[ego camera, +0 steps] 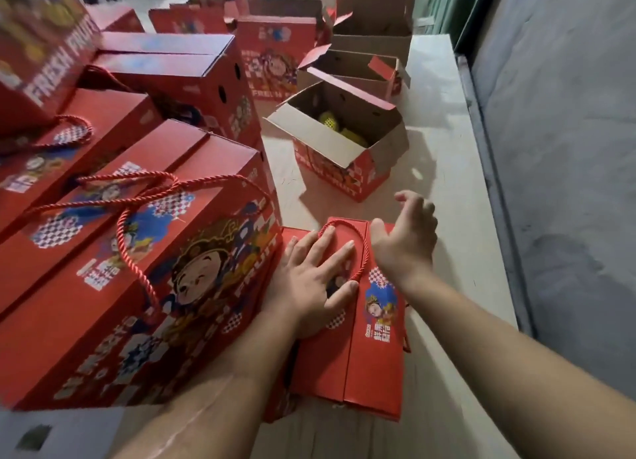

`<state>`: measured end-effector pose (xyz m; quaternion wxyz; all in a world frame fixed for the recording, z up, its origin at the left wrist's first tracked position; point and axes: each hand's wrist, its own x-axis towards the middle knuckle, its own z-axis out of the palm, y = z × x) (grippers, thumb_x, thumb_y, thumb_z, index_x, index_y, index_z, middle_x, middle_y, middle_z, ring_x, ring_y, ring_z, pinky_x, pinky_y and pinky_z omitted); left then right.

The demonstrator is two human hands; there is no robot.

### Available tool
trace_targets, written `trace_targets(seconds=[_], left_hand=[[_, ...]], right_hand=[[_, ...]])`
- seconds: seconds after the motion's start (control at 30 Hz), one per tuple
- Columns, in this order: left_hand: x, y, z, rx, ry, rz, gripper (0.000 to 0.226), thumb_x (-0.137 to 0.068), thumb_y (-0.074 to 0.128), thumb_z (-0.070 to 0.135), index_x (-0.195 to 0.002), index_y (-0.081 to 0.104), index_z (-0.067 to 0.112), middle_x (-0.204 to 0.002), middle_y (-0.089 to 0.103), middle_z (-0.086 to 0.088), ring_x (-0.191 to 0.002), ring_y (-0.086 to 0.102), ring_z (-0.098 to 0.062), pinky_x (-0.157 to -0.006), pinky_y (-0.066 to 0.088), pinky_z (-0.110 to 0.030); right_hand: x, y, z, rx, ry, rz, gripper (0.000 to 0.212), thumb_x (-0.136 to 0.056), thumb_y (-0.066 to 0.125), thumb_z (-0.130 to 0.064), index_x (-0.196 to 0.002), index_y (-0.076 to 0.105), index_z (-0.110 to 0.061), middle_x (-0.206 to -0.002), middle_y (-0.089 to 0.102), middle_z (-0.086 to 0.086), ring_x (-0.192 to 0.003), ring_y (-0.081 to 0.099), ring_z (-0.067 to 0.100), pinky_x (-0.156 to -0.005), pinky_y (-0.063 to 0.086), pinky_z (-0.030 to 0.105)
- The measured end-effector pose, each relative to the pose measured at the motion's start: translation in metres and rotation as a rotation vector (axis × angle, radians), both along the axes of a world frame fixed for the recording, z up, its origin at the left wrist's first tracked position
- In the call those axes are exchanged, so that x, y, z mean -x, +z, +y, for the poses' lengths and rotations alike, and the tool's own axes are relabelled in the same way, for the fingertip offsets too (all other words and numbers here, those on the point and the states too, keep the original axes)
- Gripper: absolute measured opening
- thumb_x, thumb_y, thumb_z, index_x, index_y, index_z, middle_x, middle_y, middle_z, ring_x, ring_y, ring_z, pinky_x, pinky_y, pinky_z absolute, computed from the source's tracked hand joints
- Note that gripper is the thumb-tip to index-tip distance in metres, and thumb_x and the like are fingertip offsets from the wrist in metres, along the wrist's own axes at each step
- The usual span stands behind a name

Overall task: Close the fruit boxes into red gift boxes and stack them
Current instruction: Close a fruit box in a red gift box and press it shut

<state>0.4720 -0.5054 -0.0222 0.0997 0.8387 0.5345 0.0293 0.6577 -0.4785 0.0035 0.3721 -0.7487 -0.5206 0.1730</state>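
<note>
Closed red box [347, 338] lies w/ long axis running away from person; left hand [309, 279] presses flat on lid, right hand [404, 241] hovers open just beside its far-right edge, nearer open box [339, 141].

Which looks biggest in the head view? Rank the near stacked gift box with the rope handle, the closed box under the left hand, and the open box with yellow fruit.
1. Near stacked gift box, though nearness inflates it.
2. Closed box under the left hand.
3. Open box, farther off, so its true rank is unsure.
</note>
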Motion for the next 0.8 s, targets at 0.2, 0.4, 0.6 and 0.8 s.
trace_targets(seconds=[0.2, 0.4, 0.6, 0.8], left_hand=[[0.000, -0.005, 0.004, -0.016, 0.003, -0.027, 0.072, -0.094, 0.022, 0.077, -0.161, 0.010, 0.054, -0.173, -0.009, 0.014, -0.159, -0.016, -0.015, -0.127, -0.013, -0.042], [0.000, -0.007, 0.004, -0.005, 0.006, -0.030, 0.071, -0.096, 0.026, 0.075, -0.161, 0.005, 0.055, -0.172, -0.015, 0.015, -0.157, -0.024, -0.018, -0.127, -0.016, -0.043], [0.001, -0.005, 0.003, 0.001, 0.012, 0.015, 0.070, -0.096, 0.026, 0.074, -0.161, 0.005, 0.056, -0.172, -0.015, 0.016, -0.159, -0.021, -0.022, -0.127, -0.014, -0.046], [-0.002, -0.001, 0.003, 0.005, 0.021, 0.113, 0.070, -0.093, 0.013, 0.075, -0.159, -0.007, 0.058, -0.171, -0.020, 0.015, -0.158, -0.024, -0.020, -0.126, -0.017, -0.043]], right_hand=[[0.003, -0.006, 0.138, 0.341, 0.351, -0.144, 0.067, -0.097, 0.053, -0.024, -0.159, 0.028, -0.017, -0.166, 0.020, 0.003, -0.139, 0.047, 0.034, -0.118, 0.036, 0.046], [-0.018, -0.025, 0.215, 0.486, 0.334, -0.455, 0.082, -0.093, 0.065, -0.032, -0.159, 0.017, -0.026, -0.167, 0.000, -0.006, -0.139, 0.046, 0.045, -0.114, 0.040, 0.060], [-0.037, -0.022, 0.205, 0.411, 0.276, -0.761, 0.031, -0.096, 0.049, -0.014, -0.126, 0.052, -0.017, -0.112, 0.043, 0.006, -0.108, 0.061, 0.044, -0.074, 0.045, 0.048], [-0.092, -0.009, 0.148, 0.560, 0.239, -0.883, 0.047, -0.093, 0.049, -0.006, -0.138, 0.054, -0.015, -0.129, 0.050, 0.008, -0.120, 0.060, 0.045, -0.077, 0.050, 0.050]])
